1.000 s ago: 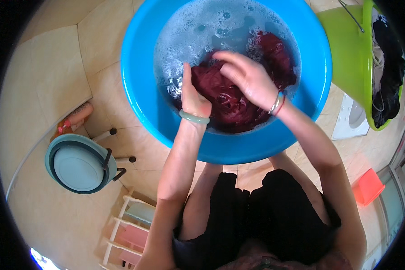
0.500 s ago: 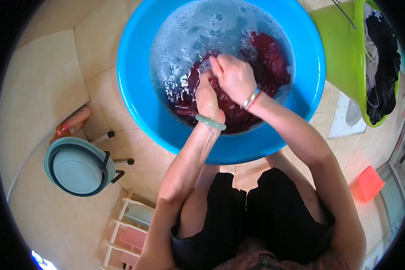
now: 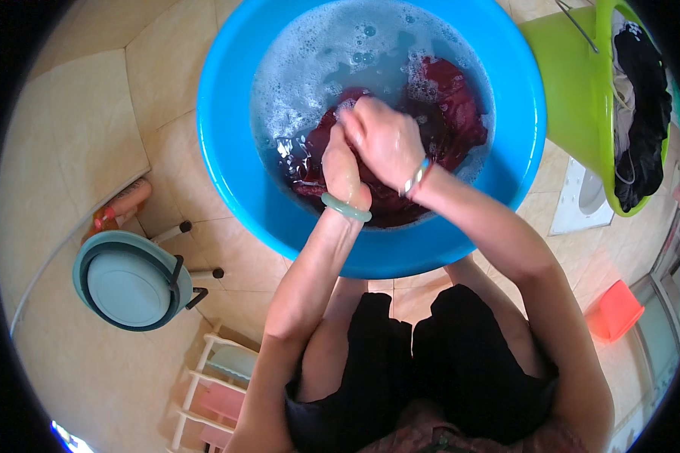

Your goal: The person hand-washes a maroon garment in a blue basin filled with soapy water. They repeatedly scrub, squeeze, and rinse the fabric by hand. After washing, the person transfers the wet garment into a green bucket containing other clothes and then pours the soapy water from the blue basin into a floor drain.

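1. Fingers: those of the right hand [image 3: 389,143] are curled, bearing on the upper end of the left hand [image 3: 343,170]. Left fingers largely hidden; whether either set grips fabric cannot be told.
2. Dark red cloth [image 3: 461,113]: wet, bunched beneath and around both hands, partly submerged, a lobe spreading to the right.
3. Step in hand, as judged: rubbing the cloth by hand in sudsy water [image 3: 298,68]. The next move appears to call for a firm hold on a fresh fold, since soaked fabric may slip.
4. Blue basin [image 3: 230,151]: contains water and cloth; stands before the person's knees.
5. Green bucket [image 3: 567,87]: just right of the basin, tilted in view, holding dark and pale fabrics [image 3: 642,113].
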